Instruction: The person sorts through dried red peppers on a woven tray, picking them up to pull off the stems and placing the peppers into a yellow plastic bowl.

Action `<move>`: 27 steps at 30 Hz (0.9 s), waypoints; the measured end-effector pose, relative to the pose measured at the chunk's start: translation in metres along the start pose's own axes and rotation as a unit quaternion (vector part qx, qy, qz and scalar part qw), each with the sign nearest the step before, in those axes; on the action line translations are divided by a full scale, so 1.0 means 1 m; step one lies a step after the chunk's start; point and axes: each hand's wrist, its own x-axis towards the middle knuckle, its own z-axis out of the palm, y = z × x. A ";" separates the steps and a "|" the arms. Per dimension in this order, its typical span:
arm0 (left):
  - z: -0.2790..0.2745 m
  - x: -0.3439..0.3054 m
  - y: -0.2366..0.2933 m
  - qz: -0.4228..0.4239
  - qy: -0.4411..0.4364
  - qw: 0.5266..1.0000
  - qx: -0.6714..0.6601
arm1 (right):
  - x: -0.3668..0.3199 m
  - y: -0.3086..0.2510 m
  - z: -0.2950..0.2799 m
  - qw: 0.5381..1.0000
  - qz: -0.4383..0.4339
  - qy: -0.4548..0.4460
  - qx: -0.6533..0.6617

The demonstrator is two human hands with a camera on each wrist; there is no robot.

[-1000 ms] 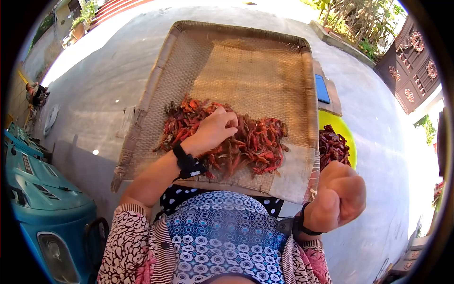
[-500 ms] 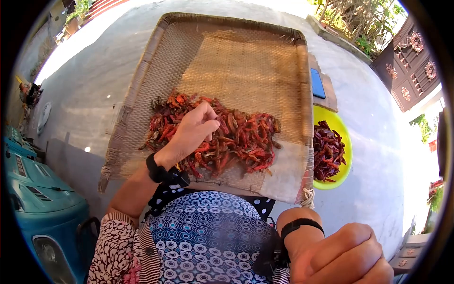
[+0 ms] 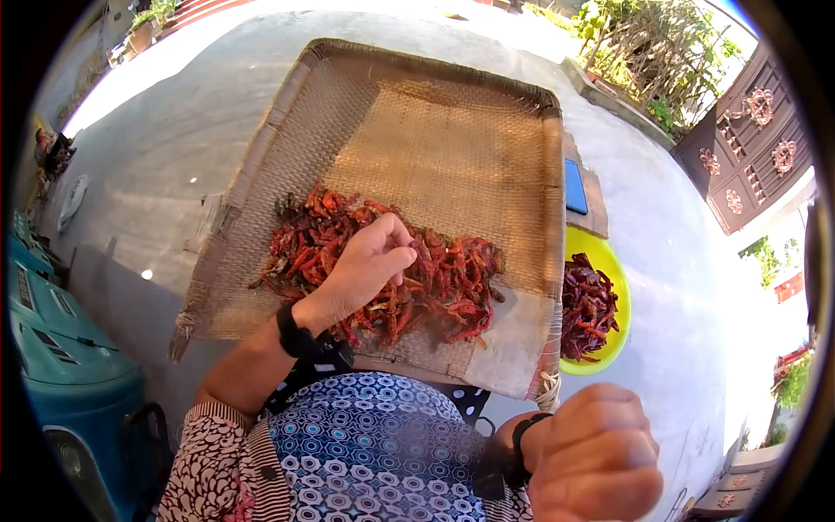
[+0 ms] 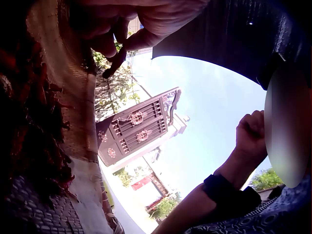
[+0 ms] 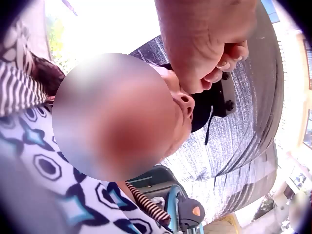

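Note:
A heap of dried red chili peppers [image 3: 304,252] lies on the near half of a woven tray [image 3: 452,130]. Over the heap is my left hand [image 3: 370,261], and in the left wrist view its thumb and fingers pinch one dark dried chili pepper [image 4: 115,64]. My right hand [image 3: 600,452] is raised close to the head camera with its fingers curled into a fist. In the right wrist view the same fist is up near the person's face, and nothing shows between its fingers.
A yellow-green basin [image 3: 619,335] with darker red chili peppers [image 3: 588,309] stands right of the tray. Behind it a blue flat object [image 3: 575,186] lies on cardboard. A teal machine [image 3: 78,365] stands at the left, and a brown gate [image 3: 752,139] is far right.
The right hand has dropped toward the body, then come back up slightly, its fingers still curled. My left hand stays over the chili heap, while the head view has shifted a little.

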 end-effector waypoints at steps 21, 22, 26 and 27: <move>0.025 0.022 -0.021 -0.038 -0.069 0.997 0.001 | -0.103 0.138 0.006 0.816 0.567 -0.041 0.102; 0.018 0.020 -0.009 -0.058 -0.054 0.990 0.114 | -0.104 0.140 -0.001 0.821 0.563 -0.009 0.100; -0.037 0.032 -0.025 0.060 0.103 0.867 0.483 | -0.122 0.163 -0.048 0.805 0.537 0.208 0.142; -0.056 0.037 -0.033 0.044 0.119 0.843 0.523 | -0.121 0.164 -0.060 0.783 0.523 0.276 0.194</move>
